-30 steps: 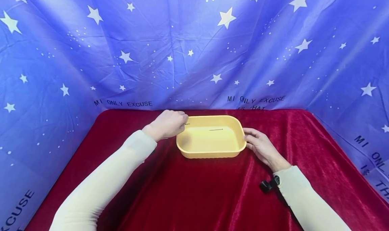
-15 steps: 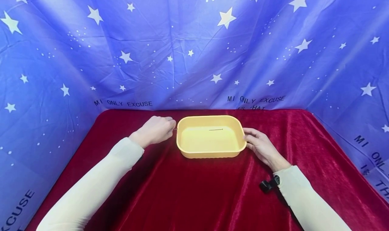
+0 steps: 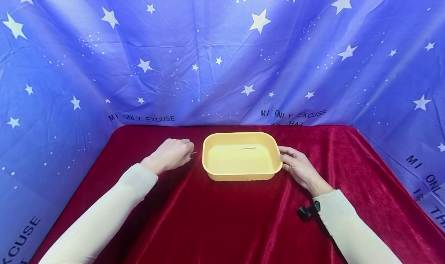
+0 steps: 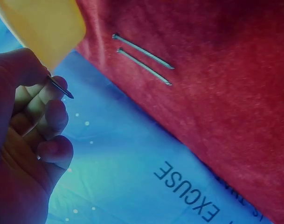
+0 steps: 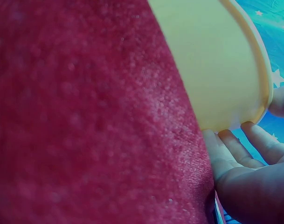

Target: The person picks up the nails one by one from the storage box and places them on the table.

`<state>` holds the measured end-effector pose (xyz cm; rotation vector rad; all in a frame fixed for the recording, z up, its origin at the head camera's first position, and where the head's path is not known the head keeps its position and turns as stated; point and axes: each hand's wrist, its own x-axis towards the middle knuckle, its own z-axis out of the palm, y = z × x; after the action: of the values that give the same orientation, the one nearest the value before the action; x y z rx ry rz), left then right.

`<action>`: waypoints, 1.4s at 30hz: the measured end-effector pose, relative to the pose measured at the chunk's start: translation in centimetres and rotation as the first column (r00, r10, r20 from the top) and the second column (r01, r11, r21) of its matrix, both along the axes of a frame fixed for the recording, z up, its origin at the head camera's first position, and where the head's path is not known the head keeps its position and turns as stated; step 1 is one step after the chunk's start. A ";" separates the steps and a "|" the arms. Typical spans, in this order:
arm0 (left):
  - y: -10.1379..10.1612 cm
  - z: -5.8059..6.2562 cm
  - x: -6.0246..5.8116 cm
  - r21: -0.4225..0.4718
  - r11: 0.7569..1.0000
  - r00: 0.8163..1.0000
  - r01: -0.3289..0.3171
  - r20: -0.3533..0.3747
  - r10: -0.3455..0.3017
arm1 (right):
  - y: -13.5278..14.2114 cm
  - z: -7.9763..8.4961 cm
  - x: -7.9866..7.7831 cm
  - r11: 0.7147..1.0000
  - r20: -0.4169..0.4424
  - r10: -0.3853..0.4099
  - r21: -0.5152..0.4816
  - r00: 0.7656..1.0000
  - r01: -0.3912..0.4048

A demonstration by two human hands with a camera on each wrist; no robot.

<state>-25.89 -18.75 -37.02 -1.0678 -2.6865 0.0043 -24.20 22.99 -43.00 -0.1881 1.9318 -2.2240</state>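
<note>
My left hand (image 3: 170, 154) is above the red cloth, left of a yellow plastic tub (image 3: 242, 177). In the left wrist view its thumb and fingers pinch a nail (image 4: 61, 87), with the pointed end sticking out. Two more nails lie side by side on the cloth in that view, one nail (image 4: 142, 51) just above the other nail (image 4: 144, 67). Inside the tub, one nail (image 3: 247, 148) rests on the floor. My right hand (image 3: 301, 170) touches the tub's right end from outside. Its fingertips (image 5: 209, 135) lie against the wall, fairly straight.
Dark red velvet cloth (image 3: 222, 221) covers the table under everything. A blue curtain (image 3: 198, 63) with white stars and printed words hangs behind and on both sides. A small black device (image 3: 307, 212) is strapped to the right wrist.
My left hand has moved from over the tub's left rim, leftward and nearer to me, with a nail in its fingers. The right hand and the tub stay in place.
</note>
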 end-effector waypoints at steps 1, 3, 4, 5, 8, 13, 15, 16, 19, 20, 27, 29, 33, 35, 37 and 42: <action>-0.1 -0.1 0.0 0.000 1.000 1.000 -0.003 0.003 0.003 | 0.0 0.0 0.0 1.000 0.001 0.000 0.000 1.000 0.000; -0.3 -0.5 0.1 -0.002 1.000 1.000 -0.007 0.009 0.007 | 0.0 0.0 0.0 1.000 0.001 0.001 -0.001 1.000 -0.001; -0.5 -0.6 0.1 -0.003 1.000 1.000 -0.008 0.013 0.008 | 0.0 0.0 0.0 1.000 0.000 0.002 -0.001 1.000 -0.002; -0.6 -0.8 0.2 -0.004 1.000 1.000 -0.007 0.013 0.008 | 0.0 0.0 0.0 1.000 -0.001 0.003 -0.001 1.000 -0.003; -1.0 -1.3 0.2 -0.010 1.000 1.000 -0.005 0.019 0.005 | 0.0 0.0 0.0 1.000 -0.002 0.003 -0.003 1.000 -0.003; -1.5 -1.8 0.3 -0.026 1.000 0.999 -0.017 0.034 0.018 | 0.0 -0.1 0.0 1.000 -0.001 0.002 -0.005 1.000 -0.002; -1.6 -2.1 0.3 -0.026 0.999 0.999 -0.020 0.035 0.020 | 0.0 -0.1 0.0 1.000 0.002 -0.001 -0.003 1.000 0.001; -1.7 -2.2 0.2 -0.025 0.999 0.999 -0.020 0.034 0.021 | 0.0 -0.1 -0.1 1.000 0.003 -0.002 -0.001 1.000 0.002; -1.8 -2.7 0.1 -0.024 0.999 0.999 -0.026 0.035 0.027 | 0.0 -0.2 -0.2 1.000 0.006 -0.002 0.007 1.000 0.002; -1.9 -2.8 0.1 -0.027 0.999 0.999 -0.030 0.038 0.031 | 0.0 -0.2 -0.2 1.000 0.006 -0.002 0.010 1.000 0.002; -1.9 -3.8 -0.2 -0.048 0.998 0.996 -0.035 0.079 0.038 | 0.0 -0.2 -0.2 1.000 0.010 -0.003 0.011 1.000 0.003; -1.8 -4.0 -0.3 -0.055 0.998 0.996 -0.034 0.082 0.038 | 0.0 -0.2 -0.2 1.000 0.010 -0.003 0.011 1.000 0.003; -1.6 -4.3 -0.5 -0.077 0.996 0.996 -0.036 0.079 0.042 | 0.0 -0.1 -0.1 1.000 0.011 -0.004 0.011 1.000 0.004; -1.5 -4.4 -0.5 -0.092 0.995 0.996 -0.039 0.072 0.045 | 0.0 -0.1 -0.1 1.000 0.012 -0.006 0.009 1.000 0.005; -1.5 -4.5 -0.4 -0.103 0.994 0.996 -0.043 0.069 0.050 | 0.0 -0.1 -0.1 1.000 0.012 -0.006 0.007 1.000 0.006; -1.4 -4.8 -0.5 -0.111 0.993 0.996 -0.048 0.065 0.055 | 0.0 -0.1 -0.1 1.000 0.013 -0.010 0.006 1.000 0.010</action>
<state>-26.36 -20.15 -41.78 -1.0473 -2.8036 0.1288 -24.27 23.00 -43.07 -0.1631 1.9361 -2.2199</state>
